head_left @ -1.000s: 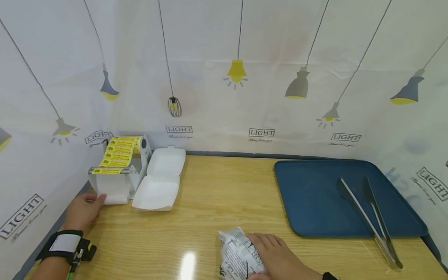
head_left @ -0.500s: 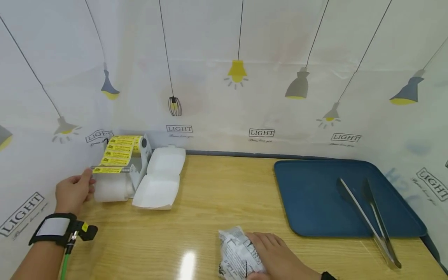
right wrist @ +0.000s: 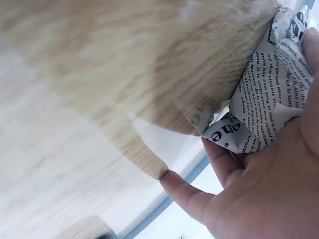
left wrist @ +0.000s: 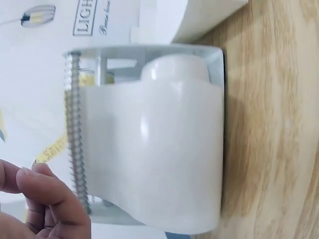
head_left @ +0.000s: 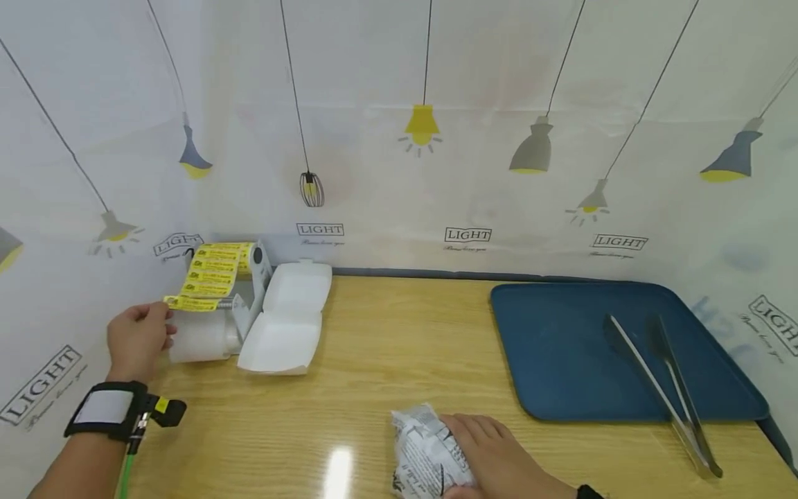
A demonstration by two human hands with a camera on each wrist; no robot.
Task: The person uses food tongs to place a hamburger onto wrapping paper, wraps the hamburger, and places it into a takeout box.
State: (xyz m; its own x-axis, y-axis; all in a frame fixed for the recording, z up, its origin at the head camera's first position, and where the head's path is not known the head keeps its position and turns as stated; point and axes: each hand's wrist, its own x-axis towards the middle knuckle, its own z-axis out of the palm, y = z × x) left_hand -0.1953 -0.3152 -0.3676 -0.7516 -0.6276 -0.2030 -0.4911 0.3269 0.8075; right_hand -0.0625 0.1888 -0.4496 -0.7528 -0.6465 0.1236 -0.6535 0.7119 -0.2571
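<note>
At the back left is a white tape dispenser (head_left: pixel 252 294) bearing a roll of printed yellow stickers. Their strip (head_left: pixel 212 270) runs forward over a serrated metal bar. My left hand (head_left: pixel 138 339) pinches the strip's free end between thumb and index finger, which the left wrist view shows just off the bar. Below the strip sits a whitish roll (left wrist: pixel 164 144). At the front middle, my right hand (head_left: pixel 499 457) holds a bundle wrapped in newsprint-patterned paper (head_left: pixel 430 450), fingers along its far right side, thumb in front. In the right wrist view some fingertips reach the table.
An open white clamshell box (head_left: pixel 287 326) stands right beside the dispenser. A blue tray (head_left: pixel 561 353) lies at the right, with metal tongs (head_left: pixel 676 388) across it, their end past its front edge. Lamp-printed sheeting (head_left: pixel 374 138) walls the wooden table (head_left: pixel 280 430) at the back and sides.
My left hand has risen from the dispenser's lower front to the strip's end, which now lifts slightly off the bar at the left. My right hand has stayed on the wrapped bundle.
</note>
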